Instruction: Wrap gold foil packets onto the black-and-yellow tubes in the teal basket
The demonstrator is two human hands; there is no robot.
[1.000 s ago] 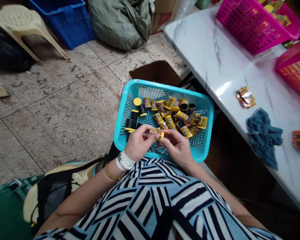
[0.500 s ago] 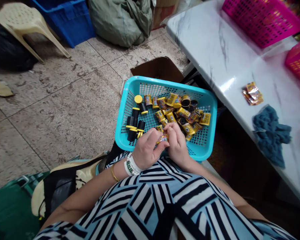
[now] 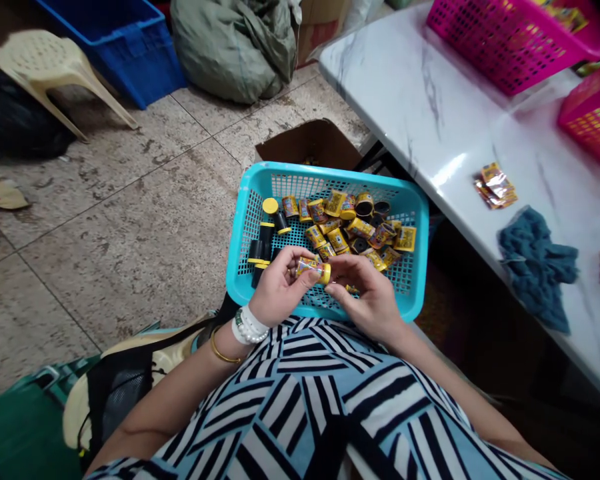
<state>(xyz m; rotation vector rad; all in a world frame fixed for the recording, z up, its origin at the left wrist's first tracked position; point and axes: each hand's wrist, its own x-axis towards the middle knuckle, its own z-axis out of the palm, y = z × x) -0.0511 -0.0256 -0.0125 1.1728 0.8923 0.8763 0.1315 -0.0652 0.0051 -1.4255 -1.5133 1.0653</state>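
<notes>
A small canister [image 3: 310,269] with a yellow cap and a printed yellow wrapper lies on its side across my fingers. My left hand [image 3: 280,283] is closed around its wrapped body, thumb on top. At the capped end, my right hand [image 3: 367,293] has thumb and fingertips on either side of the yellow cap, with a gap behind them. Both hands are over the near side of a turquoise basket [image 3: 236,267]. Black canisters [image 3: 267,240] with yellow caps, unwrapped, gather in its left part. Several yellow-wrapped canisters [image 3: 337,240] are heaped toward the right.
A white marbled table [image 3: 405,100] stands at right, bearing pink baskets [image 3: 505,53], a pile of yellow wrappers [image 3: 495,187] and a blue cloth [image 3: 537,267]. Behind the basket is an open cardboard box [image 3: 310,143]. A stool [image 3: 45,63], blue crate [image 3: 125,60] and grey-green sack [image 3: 230,50] occupy the floor.
My hands were pressed close together around the canister. Now they have moved apart, the right one shifting right, and the canister's yellow cap and wrapper show between them.
</notes>
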